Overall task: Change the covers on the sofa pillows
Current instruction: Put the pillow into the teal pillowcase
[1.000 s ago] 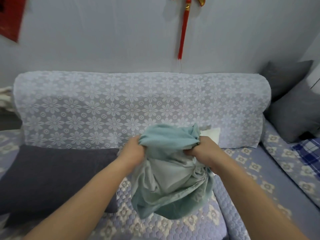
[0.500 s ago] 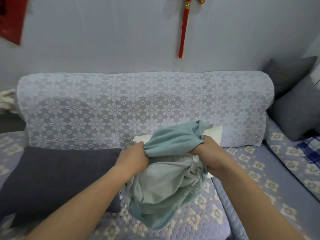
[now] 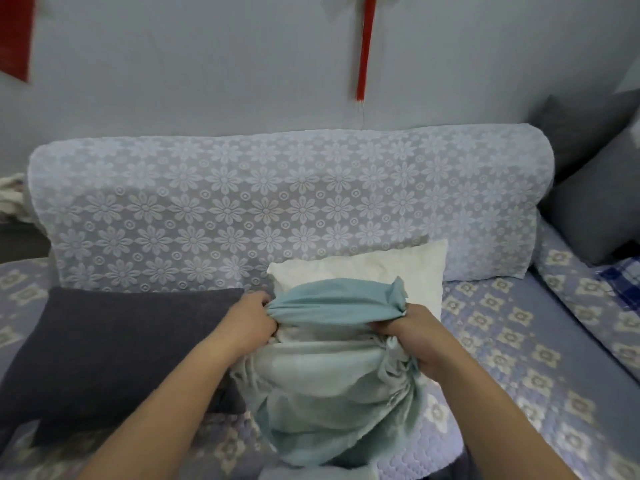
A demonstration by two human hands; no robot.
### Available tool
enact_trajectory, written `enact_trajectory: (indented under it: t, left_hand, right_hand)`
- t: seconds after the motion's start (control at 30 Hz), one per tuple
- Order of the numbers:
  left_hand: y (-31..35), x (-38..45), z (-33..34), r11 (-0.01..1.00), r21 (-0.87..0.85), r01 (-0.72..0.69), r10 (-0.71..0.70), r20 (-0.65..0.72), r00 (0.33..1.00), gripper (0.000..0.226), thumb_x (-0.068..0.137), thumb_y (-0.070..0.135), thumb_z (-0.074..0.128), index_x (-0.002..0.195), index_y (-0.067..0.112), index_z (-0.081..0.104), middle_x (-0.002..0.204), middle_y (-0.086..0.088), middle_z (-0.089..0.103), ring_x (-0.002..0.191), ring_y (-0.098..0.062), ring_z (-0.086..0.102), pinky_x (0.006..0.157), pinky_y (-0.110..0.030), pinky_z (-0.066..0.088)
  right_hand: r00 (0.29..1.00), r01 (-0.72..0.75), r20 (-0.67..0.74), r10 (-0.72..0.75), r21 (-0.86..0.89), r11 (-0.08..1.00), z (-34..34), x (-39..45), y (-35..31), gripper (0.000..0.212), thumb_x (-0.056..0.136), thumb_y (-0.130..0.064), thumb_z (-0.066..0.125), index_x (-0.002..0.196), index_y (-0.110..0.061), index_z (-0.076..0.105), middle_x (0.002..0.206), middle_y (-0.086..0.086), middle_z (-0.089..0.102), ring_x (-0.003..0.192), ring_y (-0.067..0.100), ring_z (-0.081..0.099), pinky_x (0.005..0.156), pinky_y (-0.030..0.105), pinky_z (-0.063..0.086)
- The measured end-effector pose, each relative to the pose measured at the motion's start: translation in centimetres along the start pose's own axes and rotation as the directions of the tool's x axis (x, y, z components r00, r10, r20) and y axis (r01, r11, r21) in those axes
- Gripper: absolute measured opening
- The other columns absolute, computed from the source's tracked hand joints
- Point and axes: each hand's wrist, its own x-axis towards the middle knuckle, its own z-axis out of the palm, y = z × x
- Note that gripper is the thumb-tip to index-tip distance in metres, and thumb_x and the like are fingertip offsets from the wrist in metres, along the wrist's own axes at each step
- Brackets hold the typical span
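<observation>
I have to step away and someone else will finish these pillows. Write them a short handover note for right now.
Left hand and right hand each grip the bunched opening of the teal cover.
The bare white pillow leans on the sofa back, just behind the cover.
A dark grey pillow lies to the left.
Done: cover gathered open.
Left: pull it over the white pillow, close it.

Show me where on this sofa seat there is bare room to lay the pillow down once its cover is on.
The seat lies bare between the white pillow and the blue plaid cloth. The left is crowded: the dark grey pillow fills it, and the left hand and right hand bunch the teal cover in the middle. Grey cushions fill the far right corner.
</observation>
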Motion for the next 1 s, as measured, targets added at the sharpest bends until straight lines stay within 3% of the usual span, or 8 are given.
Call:
enact_trajectory:
  t: [0.2, 0.43, 0.63, 0.7, 0.8, 0.87, 0.93, 1.0]
  left_hand:
    - [-0.6, 1.0, -0.5, 0.830, 0.558, 0.026, 0.171, -0.297, 0.939, 0.018, 0.095, 0.014, 0.043, 0.110, 0.019, 0.052, 0.113, -0.008, 0.056, 0.100, -0.036, 0.062, 0.080, -0.044, 0.051]
    - [-5.3, 2.3, -0.5, 0.745, 0.667, -0.029, 0.263, -0.253, 0.931, 0.012, 0.096, 0.016, 0.046, 0.106, 0.019, 0.053, 0.109, -0.007, 0.060, 0.093, -0.035, 0.065, 0.067, -0.039, 0.044]
    - [-3.7, 1.3, -0.7, 0.944, 0.329, 0.009, 0.089, -0.281, 0.956, 0.018, 0.088, 0.004, 0.057, 0.093, 0.019, 0.063, 0.089, 0.000, 0.062, 0.088, -0.029, 0.063, 0.067, -0.035, 0.045]
    - [-1.2, -0.4, -0.2, 0.978, -0.209, -0.007, -0.035, -0.200, 0.979, 0.024, 0.086, -0.007, 0.058, 0.088, 0.015, 0.069, 0.080, 0.000, 0.071, 0.079, -0.023, 0.066, 0.064, -0.031, 0.049]
    - [1.6, -3.1, -0.4, 0.563, -0.787, 0.253, -0.089, 0.246, 0.965, 0.034, 0.082, -0.021, 0.044, 0.095, 0.000, 0.068, 0.088, -0.016, 0.074, 0.073, -0.025, 0.070, 0.059, -0.029, 0.056]
    - [0.7, -3.2, -1.8, 0.541, -0.705, 0.458, 0.014, 0.552, 0.833, 0.054, 0.067, -0.019, 0.042, 0.109, -0.002, 0.071, 0.106, -0.023, 0.074, 0.089, -0.033, 0.073, 0.068, -0.033, 0.060]
    - [-1.3, -2.2, -3.0, 0.821, -0.413, 0.395, -0.011, 0.680, 0.733, 0.060, 0.064, -0.015, 0.044, 0.113, 0.004, 0.074, 0.110, -0.020, 0.074, 0.101, -0.034, 0.072, 0.079, -0.034, 0.059]
    - [-3.4, -0.1, -3.7, 0.959, -0.156, 0.237, -0.103, 0.586, 0.804, 0.049, 0.075, -0.015, 0.046, 0.101, 0.011, 0.078, 0.098, -0.014, 0.078, 0.093, -0.028, 0.074, 0.077, -0.032, 0.057]
  right_hand:
    - [0.998, 0.032, -0.046, -0.050, -0.336, 0.941, 0.8, 0.2, 0.2, 0.024, 0.072, -0.026, 0.080, 0.094, -0.019, 0.075, 0.091, 0.000, 0.076, 0.088, 0.022, 0.071, 0.085, 0.044, 0.058]
    - [0.886, -0.135, 0.417, 0.203, -0.186, 0.973, -0.4, -1.2, -0.1, 0.031, 0.082, -0.013, 0.077, 0.112, -0.011, 0.075, 0.109, 0.012, 0.075, 0.104, 0.032, 0.071, 0.096, 0.045, 0.056]
    - [0.906, -0.154, -0.377, -0.190, -0.715, 0.682, -0.7, 1.7, 5.4, 0.012, 0.084, -0.012, 0.054, 0.095, -0.012, 0.048, 0.089, 0.007, 0.056, 0.070, 0.024, 0.050, 0.062, 0.036, 0.041]
    - [0.834, -0.187, -0.521, -0.182, -0.577, 0.795, -0.5, 2.8, 7.2, 0.017, 0.084, -0.005, 0.051, 0.098, -0.011, 0.043, 0.098, 0.011, 0.050, 0.075, 0.029, 0.048, 0.065, 0.040, 0.043]
    - [0.806, -0.209, -0.573, -0.145, -0.506, 0.836, 0.2, 4.1, 9.2, 0.019, 0.085, 0.001, 0.050, 0.098, -0.011, 0.042, 0.107, 0.015, 0.047, 0.079, 0.030, 0.045, 0.066, 0.040, 0.041]
    - [0.800, -0.207, -0.582, -0.146, -0.496, 0.843, 0.3, 4.6, 9.7, 0.021, 0.085, 0.002, 0.051, 0.098, -0.010, 0.042, 0.105, 0.014, 0.047, 0.076, 0.028, 0.043, 0.062, 0.039, 0.037]
    - [0.829, -0.250, -0.557, -0.052, -0.451, 0.857, -0.2, 4.5, 9.3, 0.016, 0.086, 0.001, 0.053, 0.099, -0.007, 0.047, 0.102, 0.018, 0.055, 0.074, 0.028, 0.048, 0.059, 0.039, 0.039]
    - [0.902, -0.305, -0.380, 0.204, -0.229, 0.924, -0.9, 3.8, 7.7, 0.014, 0.090, 0.000, 0.059, 0.103, -0.004, 0.061, 0.100, 0.023, 0.068, 0.077, 0.032, 0.061, 0.069, 0.044, 0.053]
